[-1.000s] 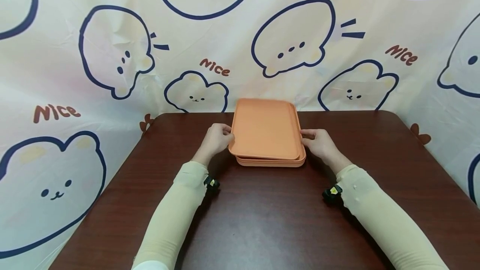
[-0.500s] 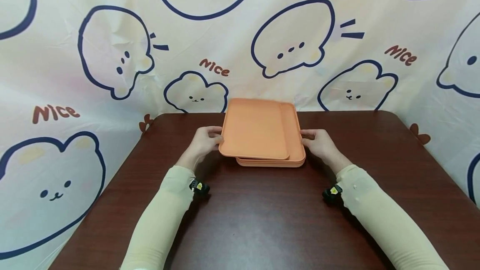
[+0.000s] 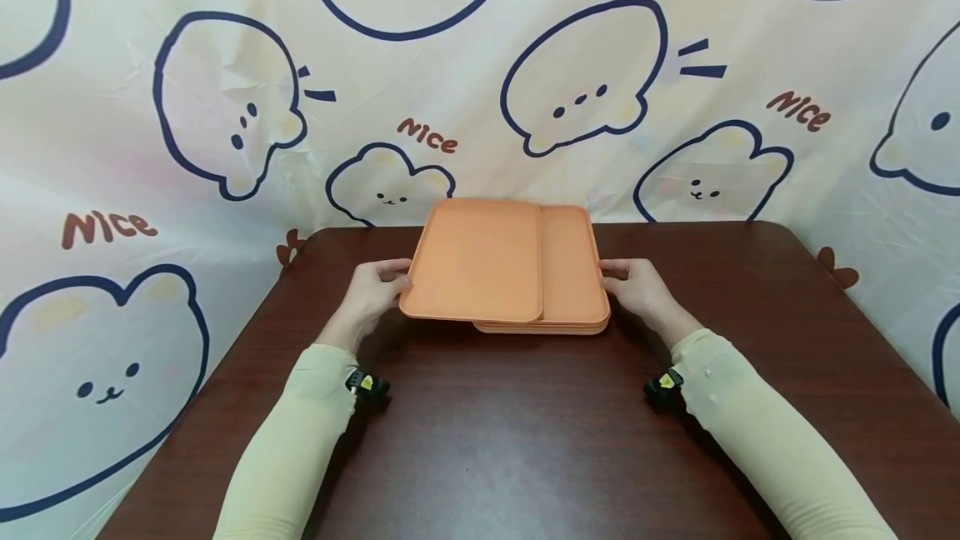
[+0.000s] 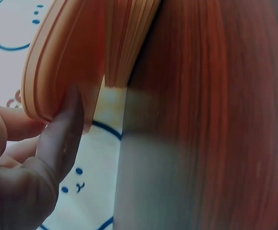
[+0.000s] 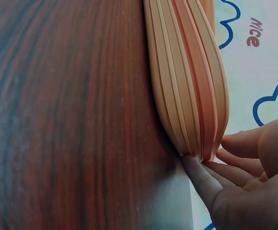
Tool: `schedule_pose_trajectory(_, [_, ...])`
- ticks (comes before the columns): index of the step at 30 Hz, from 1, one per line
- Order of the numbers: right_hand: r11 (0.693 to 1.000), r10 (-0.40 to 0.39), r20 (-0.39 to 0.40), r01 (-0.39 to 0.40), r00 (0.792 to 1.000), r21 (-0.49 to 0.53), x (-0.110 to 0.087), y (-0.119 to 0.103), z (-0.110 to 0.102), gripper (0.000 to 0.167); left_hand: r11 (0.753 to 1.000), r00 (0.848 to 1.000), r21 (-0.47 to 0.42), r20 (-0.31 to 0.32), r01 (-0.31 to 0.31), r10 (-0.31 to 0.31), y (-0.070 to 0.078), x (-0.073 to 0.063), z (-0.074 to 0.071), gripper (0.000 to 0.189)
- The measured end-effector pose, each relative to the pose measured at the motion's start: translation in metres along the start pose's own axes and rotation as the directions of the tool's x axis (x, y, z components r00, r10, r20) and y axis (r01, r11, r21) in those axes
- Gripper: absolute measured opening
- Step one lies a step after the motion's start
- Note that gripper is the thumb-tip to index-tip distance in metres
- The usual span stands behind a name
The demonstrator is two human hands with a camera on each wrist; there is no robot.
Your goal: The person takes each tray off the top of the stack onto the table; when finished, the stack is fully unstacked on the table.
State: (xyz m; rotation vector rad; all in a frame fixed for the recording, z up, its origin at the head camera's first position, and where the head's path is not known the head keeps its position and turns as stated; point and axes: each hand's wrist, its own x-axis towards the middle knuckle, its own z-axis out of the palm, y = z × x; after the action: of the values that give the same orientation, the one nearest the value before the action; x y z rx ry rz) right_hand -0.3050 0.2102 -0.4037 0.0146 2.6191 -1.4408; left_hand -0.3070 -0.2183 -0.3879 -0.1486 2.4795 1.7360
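An orange rectangular tray (image 3: 476,261) lies shifted to the left across a stack of matching trays (image 3: 573,265), its left part jutting out past them. My left hand (image 3: 371,290) pinches this top tray by its left edge. Seen from the left wrist, the thumb (image 4: 64,132) is under the tray, whose overhanging side is raised above the table. At the opposite side, my right hand (image 3: 639,286) holds the right edge of the stack. In the right wrist view its fingers and thumb meet the layered rims (image 5: 189,91) near a corner.
The trays sit toward the far edge of a dark brown wooden table (image 3: 495,432). Right behind it hangs a pale cloth (image 3: 480,82) printed with cartoon bears. Each wrist wears a small black device, one on the left (image 3: 369,384), one on the right (image 3: 663,387).
My left hand has drawn the top tray leftward, uncovering a wider strip of the tray beneath. The right hand and the rest of the stack have stayed in place.
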Motion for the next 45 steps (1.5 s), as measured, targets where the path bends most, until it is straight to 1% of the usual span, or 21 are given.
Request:
schedule_pose_trajectory(5, [1.0, 0.004, 0.0, -0.004, 1.0, 0.003, -0.001, -0.001, -0.001, 0.048, 1.0, 1.0, -0.002, -0.008, -0.007, 0.007, -0.002, -0.006, -0.023, 0.047])
schedule_pose_trajectory(10, [1.0, 0.004, 0.002, -0.004, 1.0, 0.011, 0.0, -0.001, -0.001, 0.048, 1.0, 1.0, 0.009, -0.03, -0.007, 0.008, -0.006, -0.014, -0.046, 0.049])
schedule_pose_trajectory(14, [1.0, 0.006, 0.0, -0.006, 1.0, 0.012, 0.0, -0.001, -0.001, 0.048, 1.0, 0.999, 0.01, -0.044, -0.008, 0.008, -0.015, -0.021, -0.066, 0.05])
schedule_pose_trajectory(19, [1.0, 0.011, 0.0, -0.011, 1.0, 0.022, 0.0, 0.0, 0.001, 0.048, 1.0, 0.999, -0.003, -0.041, -0.003, 0.003, -0.028, -0.028, -0.091, 0.052])
schedule_pose_trajectory(24, [1.0, 0.024, -0.003, -0.024, 1.0, 0.019, 0.0, 0.001, 0.001, 0.048, 0.999, 0.998, 0.028, -0.058, 0.028, -0.026, -0.039, -0.031, -0.115, 0.054])
schedule_pose_trajectory(29, [0.999, 0.031, -0.004, -0.031, 1.0, 0.015, 0.001, 0.002, 0.001, 0.048, 0.998, 0.997, 0.045, -0.069, 0.044, -0.041, -0.053, -0.032, -0.135, 0.056])
schedule_pose_trajectory(31, [1.0, 0.028, -0.004, -0.028, 1.0, 0.013, 0.001, 0.002, 0.001, 0.048, 0.997, 0.996, 0.044, -0.072, 0.056, -0.053, -0.059, -0.031, -0.142, 0.056])
schedule_pose_trajectory(34, [1.0, 0.025, -0.004, -0.025, 1.0, 0.011, 0.0, 0.002, 0.001, 0.048, 0.995, 0.993, 0.024, -0.076, 0.094, -0.092, -0.065, -0.029, -0.149, 0.057])
schedule_pose_trajectory(37, [1.0, 0.025, -0.003, -0.025, 1.0, 0.012, 0.0, 0.002, 0.001, 0.048, 0.989, 0.985, -0.003, -0.098, 0.146, -0.145, -0.069, -0.025, -0.154, 0.057])
schedule_pose_trajectory(39, [1.0, 0.025, -0.005, -0.025, 1.0, 0.011, 0.001, 0.002, 0.001, 0.048, 0.984, 0.976, -0.003, -0.119, 0.181, -0.18, -0.069, -0.022, -0.156, 0.057])
schedule_pose_trajectory(42, [1.0, 0.021, -0.007, -0.021, 1.0, 0.009, 0.001, 0.002, 0.002, 0.048, 0.976, 0.965, 0.023, -0.152, 0.218, -0.212, -0.069, -0.017, -0.157, 0.055])
schedule_pose_trajectory(45, [1.0, 0.019, -0.009, -0.019, 1.0, 0.008, 0.001, 0.002, 0.002, 0.048, 0.969, 0.963, 0.097, -0.172, 0.227, -0.208, -0.068, -0.014, -0.157, 0.053])
